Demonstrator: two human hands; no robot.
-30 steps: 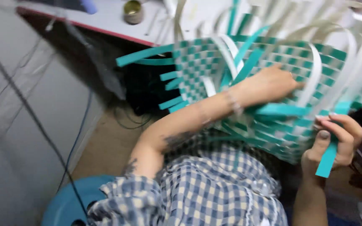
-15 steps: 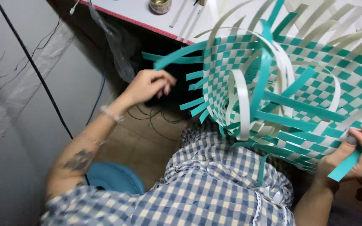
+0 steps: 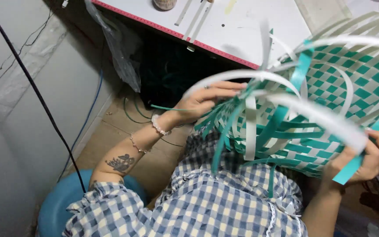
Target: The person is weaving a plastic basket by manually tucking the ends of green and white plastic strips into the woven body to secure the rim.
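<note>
A half-woven basket (image 3: 330,101) of teal and white flat strips lies tilted on my lap, its loose strip ends curling out toward me. My left hand (image 3: 207,103) holds the basket's left edge, fingers spread along a white strip (image 3: 237,78) that arcs over the weave. My right hand (image 3: 369,158) grips the lower right of the basket and pinches a loose teal strip end (image 3: 347,171). A bead bracelet sits on my left wrist.
A white table (image 3: 242,30) with a red edge stands ahead, a small jar (image 3: 164,4) and sticks on it. Under it lie a dark box, a clear plastic bag (image 3: 121,48) and cables. A blue stool (image 3: 62,206) is at lower left, by the grey wall.
The basket has turned and swung to the right. My left hand moved from the free strip ends to the basket's left edge. My right hand kept its hold on the teal strip.
</note>
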